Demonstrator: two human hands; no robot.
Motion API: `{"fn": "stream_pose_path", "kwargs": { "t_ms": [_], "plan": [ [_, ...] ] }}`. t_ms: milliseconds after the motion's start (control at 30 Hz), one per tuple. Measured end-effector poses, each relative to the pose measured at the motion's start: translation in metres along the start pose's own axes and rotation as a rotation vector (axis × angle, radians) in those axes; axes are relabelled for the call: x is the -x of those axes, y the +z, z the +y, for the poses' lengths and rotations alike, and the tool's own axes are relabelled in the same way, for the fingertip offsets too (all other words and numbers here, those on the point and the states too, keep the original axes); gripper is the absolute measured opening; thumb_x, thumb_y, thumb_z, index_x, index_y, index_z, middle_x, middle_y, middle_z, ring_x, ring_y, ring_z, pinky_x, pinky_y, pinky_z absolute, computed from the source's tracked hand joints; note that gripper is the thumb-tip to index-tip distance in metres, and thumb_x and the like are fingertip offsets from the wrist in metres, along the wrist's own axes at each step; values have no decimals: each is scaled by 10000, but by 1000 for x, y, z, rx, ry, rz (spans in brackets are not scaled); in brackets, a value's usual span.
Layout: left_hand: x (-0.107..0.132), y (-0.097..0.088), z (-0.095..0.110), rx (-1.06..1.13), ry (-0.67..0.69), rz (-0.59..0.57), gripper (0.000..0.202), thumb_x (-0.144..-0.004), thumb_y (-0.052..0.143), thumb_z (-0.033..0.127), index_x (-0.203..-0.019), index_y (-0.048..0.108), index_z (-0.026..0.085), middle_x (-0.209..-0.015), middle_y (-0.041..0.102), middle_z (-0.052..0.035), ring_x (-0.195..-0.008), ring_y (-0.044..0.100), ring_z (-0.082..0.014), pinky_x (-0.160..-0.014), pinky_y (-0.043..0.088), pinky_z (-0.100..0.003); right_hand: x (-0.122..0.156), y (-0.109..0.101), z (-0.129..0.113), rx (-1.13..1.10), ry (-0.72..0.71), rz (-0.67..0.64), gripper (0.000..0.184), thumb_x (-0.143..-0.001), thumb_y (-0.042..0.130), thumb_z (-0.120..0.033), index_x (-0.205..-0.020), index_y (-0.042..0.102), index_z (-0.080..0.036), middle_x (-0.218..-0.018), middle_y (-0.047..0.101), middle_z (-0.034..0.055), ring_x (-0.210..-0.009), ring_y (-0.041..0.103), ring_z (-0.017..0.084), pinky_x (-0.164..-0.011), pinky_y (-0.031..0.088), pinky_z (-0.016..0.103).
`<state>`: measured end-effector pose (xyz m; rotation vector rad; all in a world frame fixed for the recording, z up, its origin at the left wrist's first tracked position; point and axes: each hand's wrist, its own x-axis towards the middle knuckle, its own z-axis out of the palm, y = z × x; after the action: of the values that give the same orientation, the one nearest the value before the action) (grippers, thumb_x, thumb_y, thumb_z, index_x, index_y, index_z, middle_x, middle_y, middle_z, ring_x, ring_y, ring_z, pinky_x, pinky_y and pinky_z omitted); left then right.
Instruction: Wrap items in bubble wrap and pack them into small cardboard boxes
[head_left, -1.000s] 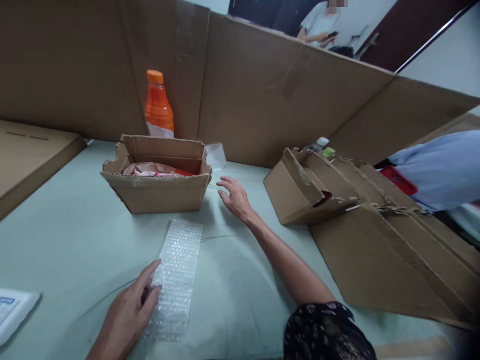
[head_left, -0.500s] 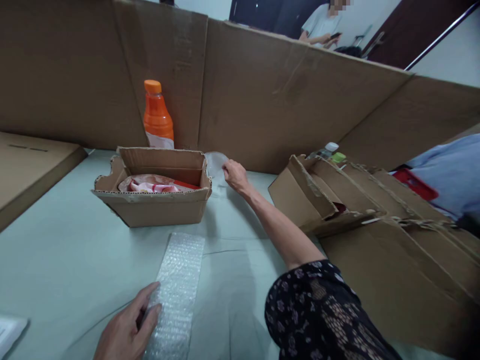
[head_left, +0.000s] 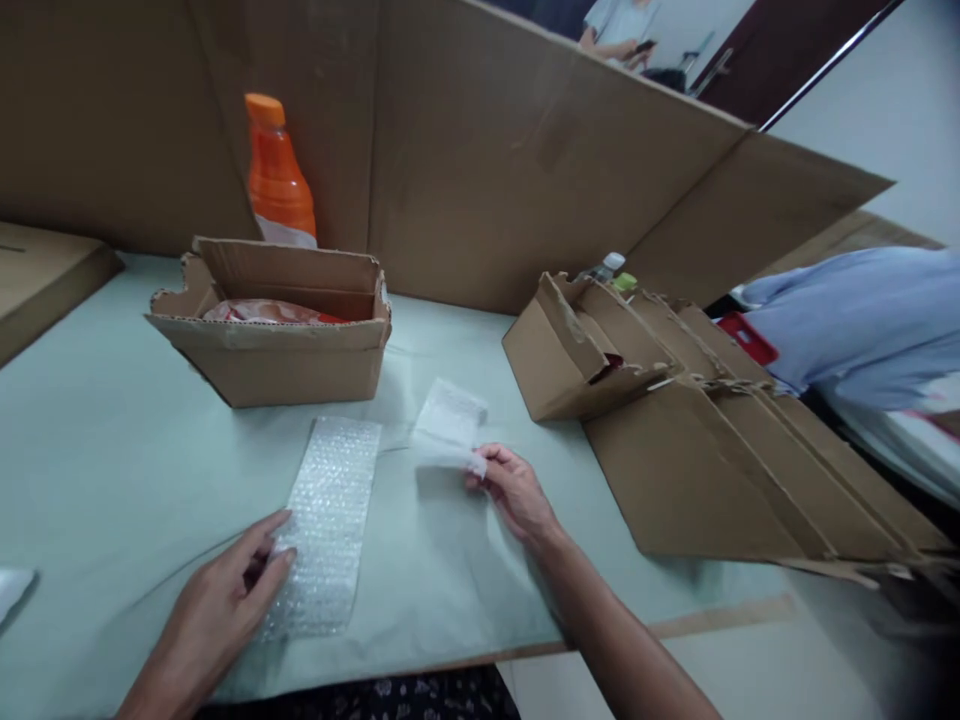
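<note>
Black floral-print clothing (head_left: 405,697), bare forearms (head_left: 611,625)

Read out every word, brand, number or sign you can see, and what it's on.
No text is readable.
Orange bottle: no legible print on its pale label, partly hidden by the box.
White pack: cut off at the left edge, nothing legible.
Bubble wrap and sheet: no print seen.

One bubble-wrap strip (head_left: 330,525), one smaller translucent piece (head_left: 450,412), one orange bottle (head_left: 281,185), one clear bottle (head_left: 601,271)
</note>
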<state>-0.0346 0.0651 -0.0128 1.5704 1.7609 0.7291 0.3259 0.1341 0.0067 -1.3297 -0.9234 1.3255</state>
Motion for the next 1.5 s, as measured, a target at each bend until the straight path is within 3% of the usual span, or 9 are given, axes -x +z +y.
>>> {"fn": "stream_pose_path", "kwargs": {
  "t_ms": [200, 400, 533, 833, 1000, 1167, 1300, 1400, 1500],
  "plan": [
    [12, -3, 34, -107, 172, 246, 443, -884, 577, 547, -1188, 695, 249, -1148, 689, -83, -812, 691, -206, -514, 519, -265, 45, 23, 10, -24, -22, -110, 217, -758, 858, -367, -785, 721, -201, -959, 743, 47, -727, 639, 142, -671, 519, 269],
    [17, 35, 70, -201, 580, 113, 534, -907, 590, 257, -1433, 512, 213, -1503, 518, -150, -1385, 516, -326, -1033, 538, -474, 64, 32, 5, 115, -159, -388, 135, -894, 735, -340, -870, 704, -210, -1045, 748, 64, -960, 683, 185, -841, 540, 309],
    [9, 61, 73, -281, 792, -21, 456, -763, 505, -23, -1141, 642, 191, -1203, 710, -90, -1262, 597, -293, -1055, 483, -482, 61, 16, -5, 388, -259, -523, 107, -931, 632, -233, -994, 717, -220, -1034, 749, 56, -902, 684, 177, -781, 528, 304],
    [19, 80, 74, -290, 780, -114, 453, -683, 486, -81, -1030, 635, 169, -1064, 740, -63, -1140, 633, -276, -1018, 469, -479, 5, 19, 8, 1251, -768, -469, 169, -911, 671, -203, -1071, 701, -154, -1180, 717, 151, -1005, 635, 272, -873, 456, 417],
    [23, 83, 76, -276, 777, -146, 450, -689, 486, -100, -1015, 633, 172, -1028, 739, -50, -1104, 635, -261, -1001, 484, -464, -60, 14, -14, 1261, -725, -293, 159, -944, 562, -149, -971, 715, -184, -1048, 755, 109, -970, 653, 258, -892, 438, 398],
    [21, 86, 83, -270, 769, -122, 455, -715, 477, -104, -1053, 631, 159, -988, 727, -53, -1053, 632, -257, -953, 510, -456, -92, 15, -48, 1233, -762, -9, 355, -958, 570, -219, -1305, 636, -181, -1380, 642, 148, -1221, 585, 324, -1010, 441, 481],
    [21, 89, 83, -246, 754, -139, 494, -648, 478, -97, -1039, 641, 158, -989, 727, -56, -1054, 627, -265, -934, 525, -453, -63, 25, -28, 1251, -910, -260, 339, -997, 546, -256, -1315, 645, -194, -1450, 603, 138, -1272, 566, 304, -1031, 446, 471],
    [22, 91, 83, -270, 749, -149, 460, -640, 492, -79, -1007, 649, 150, -1040, 737, -71, -1094, 624, -281, -945, 531, -464, -58, 24, -7, 1332, -782, -428, 364, -975, 622, -303, -1317, 659, -184, -1479, 583, 164, -1333, 533, 330, -1064, 438, 499],
    [25, 87, 87, -284, 740, -177, 392, -670, 520, -42, -980, 643, 164, -1135, 733, -84, -1156, 614, -298, -974, 525, -490, -71, 19, -3, 1334, -634, -371, 351, -1010, 572, -285, -1327, 660, -163, -1473, 588, 172, -1365, 522, 319, -1096, 420, 500]
  ]
}}
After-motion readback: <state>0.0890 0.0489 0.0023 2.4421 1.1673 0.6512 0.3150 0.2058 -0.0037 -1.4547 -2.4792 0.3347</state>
